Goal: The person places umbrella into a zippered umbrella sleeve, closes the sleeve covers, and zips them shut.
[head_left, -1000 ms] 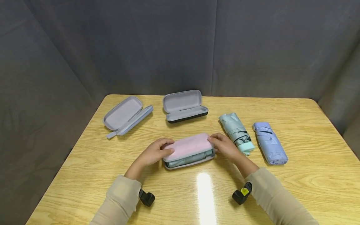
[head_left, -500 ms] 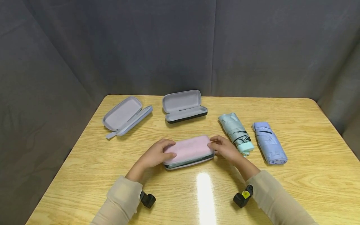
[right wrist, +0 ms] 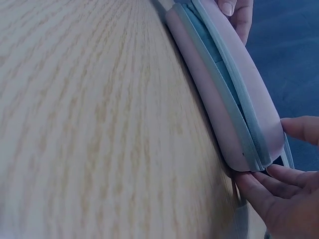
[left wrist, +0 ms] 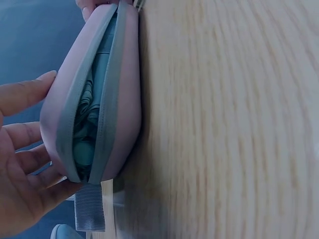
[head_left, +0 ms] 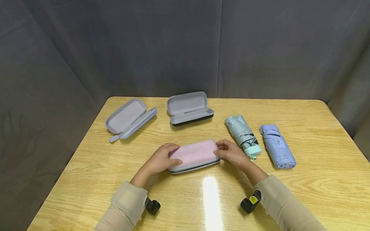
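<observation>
1. The pink case [head_left: 196, 155] is held on the bench [head_left: 323, 138] by the fingers of the left hand [head_left: 159, 160] and the right hand [head_left: 232, 155].
2. Its ends are pinched between thumb and fingers.
3. Green cloth [left wrist: 85, 102] is shown through its narrow gap.
4. Right of the fingers, a green umbrella [head_left: 241, 133] and a blue umbrella [head_left: 278, 149] are laid.
5. Beyond the fingers, a blue case [head_left: 127, 117] and a black case [head_left: 189, 104] are opened.

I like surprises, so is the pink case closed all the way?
No, the left wrist view shows the pink case gaping between its zipper edges, with folded green fabric inside.
</observation>
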The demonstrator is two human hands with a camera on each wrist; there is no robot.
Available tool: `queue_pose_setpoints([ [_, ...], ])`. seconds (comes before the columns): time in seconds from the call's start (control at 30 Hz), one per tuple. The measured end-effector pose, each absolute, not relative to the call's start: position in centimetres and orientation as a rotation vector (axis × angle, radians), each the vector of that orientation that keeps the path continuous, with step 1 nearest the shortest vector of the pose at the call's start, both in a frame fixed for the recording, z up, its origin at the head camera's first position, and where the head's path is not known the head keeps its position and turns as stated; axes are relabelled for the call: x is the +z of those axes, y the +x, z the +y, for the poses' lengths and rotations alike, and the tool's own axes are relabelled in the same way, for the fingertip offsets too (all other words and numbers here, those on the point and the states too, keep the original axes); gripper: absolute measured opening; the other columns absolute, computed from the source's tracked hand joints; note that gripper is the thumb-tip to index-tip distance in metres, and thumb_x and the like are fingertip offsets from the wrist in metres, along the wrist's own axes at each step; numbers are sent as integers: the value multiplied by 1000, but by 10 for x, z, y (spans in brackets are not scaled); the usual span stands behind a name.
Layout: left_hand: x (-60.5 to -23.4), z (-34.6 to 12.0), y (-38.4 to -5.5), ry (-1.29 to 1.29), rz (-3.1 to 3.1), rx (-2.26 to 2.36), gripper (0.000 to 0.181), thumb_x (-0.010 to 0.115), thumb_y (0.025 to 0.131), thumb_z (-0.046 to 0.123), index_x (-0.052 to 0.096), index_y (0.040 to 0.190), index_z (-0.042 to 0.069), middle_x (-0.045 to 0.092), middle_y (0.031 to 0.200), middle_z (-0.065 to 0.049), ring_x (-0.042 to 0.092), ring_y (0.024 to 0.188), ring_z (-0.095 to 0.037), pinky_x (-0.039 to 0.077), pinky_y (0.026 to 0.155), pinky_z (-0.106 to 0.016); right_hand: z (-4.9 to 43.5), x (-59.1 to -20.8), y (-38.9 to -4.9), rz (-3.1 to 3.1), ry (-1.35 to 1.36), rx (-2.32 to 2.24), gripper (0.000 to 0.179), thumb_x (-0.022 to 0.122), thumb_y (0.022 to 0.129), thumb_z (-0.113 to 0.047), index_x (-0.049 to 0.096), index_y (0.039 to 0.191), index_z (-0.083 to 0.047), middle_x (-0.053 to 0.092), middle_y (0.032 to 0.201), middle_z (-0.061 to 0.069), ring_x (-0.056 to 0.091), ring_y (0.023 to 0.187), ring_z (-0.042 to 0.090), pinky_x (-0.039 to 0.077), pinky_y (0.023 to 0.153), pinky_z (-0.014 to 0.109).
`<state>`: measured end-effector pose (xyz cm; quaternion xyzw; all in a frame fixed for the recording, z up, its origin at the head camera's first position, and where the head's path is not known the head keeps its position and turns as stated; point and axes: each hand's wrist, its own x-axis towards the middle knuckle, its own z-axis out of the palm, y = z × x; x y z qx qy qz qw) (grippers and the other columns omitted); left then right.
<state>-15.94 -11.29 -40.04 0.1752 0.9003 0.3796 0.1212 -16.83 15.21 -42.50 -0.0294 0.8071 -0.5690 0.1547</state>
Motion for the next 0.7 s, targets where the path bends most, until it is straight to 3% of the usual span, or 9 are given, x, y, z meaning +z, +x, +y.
queue_pose_setpoints([
  [0.5,-405,-112,-158,545,2716,1012,57,71,71,24,51,119,2,48,114,-4,40,107,-22,33,91,-35,152,-424,-177,2356,-132,-1544,44,58,80,-13,42,116,8,49,106,22,48,95,28,44,75,32],
  [0.7,-407,-113,-156,606,2746,983,57,70,72,27,51,120,2,48,115,-4,40,109,-22,32,92,-35,141,-422,-196,2530,-191,-1365,35,55,83,-18,50,111,4,53,105,18,48,98,28,40,80,36],
])
